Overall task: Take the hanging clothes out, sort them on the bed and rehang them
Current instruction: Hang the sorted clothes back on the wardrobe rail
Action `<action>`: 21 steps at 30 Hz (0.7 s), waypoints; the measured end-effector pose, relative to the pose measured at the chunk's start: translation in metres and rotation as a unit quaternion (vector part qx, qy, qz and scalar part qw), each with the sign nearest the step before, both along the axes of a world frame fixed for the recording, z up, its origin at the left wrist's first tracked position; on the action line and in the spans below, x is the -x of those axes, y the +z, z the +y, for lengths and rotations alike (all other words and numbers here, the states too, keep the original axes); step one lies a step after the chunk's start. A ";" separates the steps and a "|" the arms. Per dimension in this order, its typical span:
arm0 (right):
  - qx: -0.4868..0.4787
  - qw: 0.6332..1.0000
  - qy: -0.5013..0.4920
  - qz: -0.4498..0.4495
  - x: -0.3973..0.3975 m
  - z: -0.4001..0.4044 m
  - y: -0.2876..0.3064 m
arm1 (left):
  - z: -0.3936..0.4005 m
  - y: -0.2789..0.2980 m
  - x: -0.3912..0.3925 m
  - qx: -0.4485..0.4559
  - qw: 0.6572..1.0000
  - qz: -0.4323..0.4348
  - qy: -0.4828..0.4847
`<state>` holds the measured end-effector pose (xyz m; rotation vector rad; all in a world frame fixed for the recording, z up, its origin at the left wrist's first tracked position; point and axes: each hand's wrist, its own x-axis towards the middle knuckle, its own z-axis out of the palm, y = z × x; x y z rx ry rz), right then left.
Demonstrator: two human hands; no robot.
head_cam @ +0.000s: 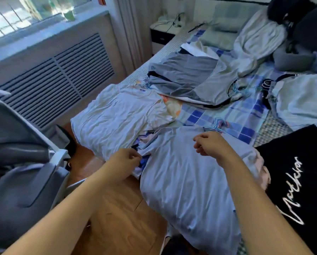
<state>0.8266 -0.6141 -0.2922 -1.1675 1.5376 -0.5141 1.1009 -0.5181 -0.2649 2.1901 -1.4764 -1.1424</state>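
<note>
I see a pale blue T-shirt (187, 181) spread over the near edge of the bed (246, 115), its hem hanging toward the floor. My left hand (125, 160) pinches the shirt's left sleeve between curled fingers. My right hand (209, 144) hovers above the chest with fingers curled, gripping nothing I can make out. A white T-shirt (117, 115) lies at the bed's left edge, a grey one (190, 78) beyond it, and a black lettered shirt (297, 177) at the right.
</note>
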 end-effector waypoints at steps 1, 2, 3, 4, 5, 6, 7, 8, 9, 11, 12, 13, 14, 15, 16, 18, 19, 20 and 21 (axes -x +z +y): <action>-0.003 1.000 0.009 -0.011 -0.020 -0.020 0.001 | -0.017 0.002 -0.018 -0.007 1.000 -0.004 0.010; -0.003 1.000 0.019 -0.018 -0.039 -0.041 0.003 | -0.034 0.004 -0.037 -0.005 1.000 -0.002 0.027; -0.002 0.999 0.029 -0.018 -0.057 -0.060 0.005 | -0.050 0.005 -0.053 -0.001 0.999 0.003 0.048; 0.001 0.999 0.038 -0.014 -0.074 -0.076 0.008 | -0.065 0.006 -0.067 0.002 0.998 0.012 0.065; 0.005 0.999 0.042 -0.011 -0.089 -0.092 0.009 | -0.079 0.003 -0.078 0.003 0.997 0.021 0.077; 0.010 0.999 0.042 -0.012 -0.102 -0.107 0.009 | -0.093 -0.002 -0.090 0.001 0.996 0.031 0.083; 0.011 0.999 0.038 -0.011 -0.114 -0.122 0.007 | -0.107 -0.009 -0.102 -0.004 0.996 0.040 0.085; 0.011 0.999 0.032 -0.007 -0.124 -0.136 0.004 | -0.123 -0.018 -0.113 -0.013 0.995 0.048 0.083; 0.011 1.000 0.024 -0.002 -0.134 -0.149 0.000 | -0.140 -0.028 -0.125 -0.022 0.995 0.055 0.077; 0.004 1.000 0.010 0.010 -0.153 -0.174 -0.015 | -0.180 -0.052 -0.152 -0.034 0.995 0.075 0.060; -0.001 1.000 0.000 0.015 -0.164 -0.187 -0.025 | -0.203 -0.066 -0.167 -0.038 0.994 0.087 0.052; -0.009 1.000 -0.016 0.020 -0.174 -0.201 -0.036 | -0.229 -0.080 -0.183 -0.044 0.993 0.097 0.044; -0.019 0.999 -0.035 0.027 -0.185 -0.214 -0.049 | -0.255 -0.095 -0.198 -0.051 0.992 0.107 0.038; -0.028 0.997 -0.056 0.038 -0.198 -0.228 -0.063 | -0.283 -0.111 -0.214 -0.055 0.991 0.114 0.033; -0.034 0.995 -0.077 0.051 -0.212 -0.244 -0.078 | -0.314 -0.129 -0.230 -0.059 0.990 0.122 0.027; -0.061 0.987 -0.126 0.082 -0.245 -0.274 -0.113 | -0.377 -0.171 -0.261 -0.071 0.990 0.121 0.002; -0.078 0.983 -0.134 0.098 -0.264 -0.288 -0.131 | -0.404 -0.194 -0.278 -0.071 0.993 0.094 -0.012; -0.096 0.980 -0.135 0.108 -0.286 -0.300 -0.151 | -0.427 -0.215 -0.296 -0.071 0.996 0.047 -0.034; -0.110 0.977 -0.135 0.120 -0.305 -0.312 -0.171 | -0.451 -0.241 -0.313 -0.056 0.997 -0.003 -0.057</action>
